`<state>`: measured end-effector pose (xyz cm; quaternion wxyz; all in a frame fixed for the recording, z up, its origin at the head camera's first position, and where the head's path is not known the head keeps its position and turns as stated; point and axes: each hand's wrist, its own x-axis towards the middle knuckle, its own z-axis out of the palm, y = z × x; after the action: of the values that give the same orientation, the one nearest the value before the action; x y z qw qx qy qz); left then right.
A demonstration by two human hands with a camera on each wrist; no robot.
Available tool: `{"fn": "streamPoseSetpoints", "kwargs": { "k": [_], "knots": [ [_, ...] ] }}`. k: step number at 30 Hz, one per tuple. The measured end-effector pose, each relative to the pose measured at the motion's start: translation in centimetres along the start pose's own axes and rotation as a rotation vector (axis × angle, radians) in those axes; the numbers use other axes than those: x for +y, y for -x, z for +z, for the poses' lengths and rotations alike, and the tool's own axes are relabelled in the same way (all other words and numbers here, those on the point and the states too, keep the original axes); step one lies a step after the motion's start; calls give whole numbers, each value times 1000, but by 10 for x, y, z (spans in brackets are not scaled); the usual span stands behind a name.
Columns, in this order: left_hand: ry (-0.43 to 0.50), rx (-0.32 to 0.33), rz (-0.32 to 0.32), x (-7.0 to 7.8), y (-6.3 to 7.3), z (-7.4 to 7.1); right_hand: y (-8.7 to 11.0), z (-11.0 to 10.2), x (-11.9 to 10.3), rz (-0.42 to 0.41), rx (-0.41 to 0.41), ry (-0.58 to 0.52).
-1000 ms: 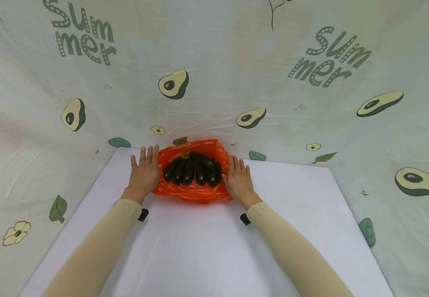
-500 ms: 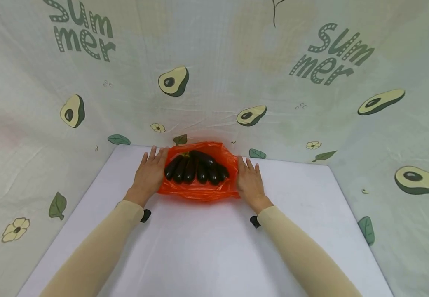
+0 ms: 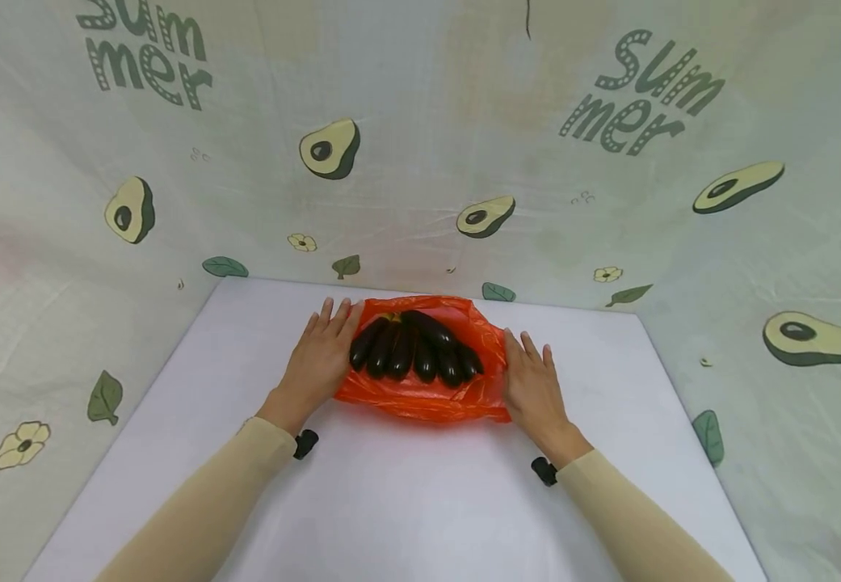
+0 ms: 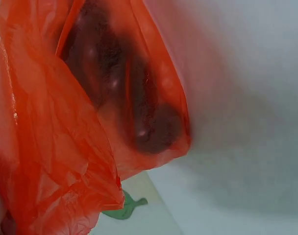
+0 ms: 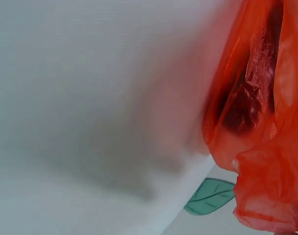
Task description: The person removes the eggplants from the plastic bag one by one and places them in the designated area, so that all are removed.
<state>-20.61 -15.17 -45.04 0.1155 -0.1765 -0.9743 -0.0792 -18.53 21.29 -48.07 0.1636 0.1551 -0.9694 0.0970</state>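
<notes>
An orange-red plastic bag (image 3: 420, 411) lies wide-mouthed near the back of the white table in the head view. Several dark, glossy eggplants (image 3: 401, 352) sit inside it, side by side, one slanting over the others. My left hand (image 3: 318, 360) holds the bag's left side, fingers pointing forward and thumb hidden. On the opposite side my right hand (image 3: 536, 392) grips the edge, its thumb also out of sight. In the left wrist view the crumpled bag (image 4: 56, 132) covers the left half, with eggplants showing dimly through. The right wrist view has the bag (image 5: 271, 181) along its right side.
The white table (image 3: 420, 509) stretches around the bag to the front and both sides. Behind and beside it hangs a pale cloth (image 3: 405, 153) printed with avocados, leaves and lettering. A black strap piece (image 3: 544, 470) shows at the right wrist.
Both hands and the bag have shifted right and nearer to me. The hands have moved apart, and the bag's mouth is wider than a second ago.
</notes>
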Motion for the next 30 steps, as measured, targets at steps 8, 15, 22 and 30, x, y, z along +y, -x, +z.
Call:
{"fn": "streamPoseSetpoints", "kwargs": {
  "k": [8,15,22,30],
  "knots": [
    [-2,-53,-12,9,2,1,16,-4,10,25,2,-24],
    [-21,-106,-5,14,2,1,25,-7,16,34,13,-13],
    [-30,-77,2,29,14,-8,38,-18,18,21,22,29],
    [-52,-74,-5,36,29,-8,48,-22,14,30,50,-1]
  ]
}}
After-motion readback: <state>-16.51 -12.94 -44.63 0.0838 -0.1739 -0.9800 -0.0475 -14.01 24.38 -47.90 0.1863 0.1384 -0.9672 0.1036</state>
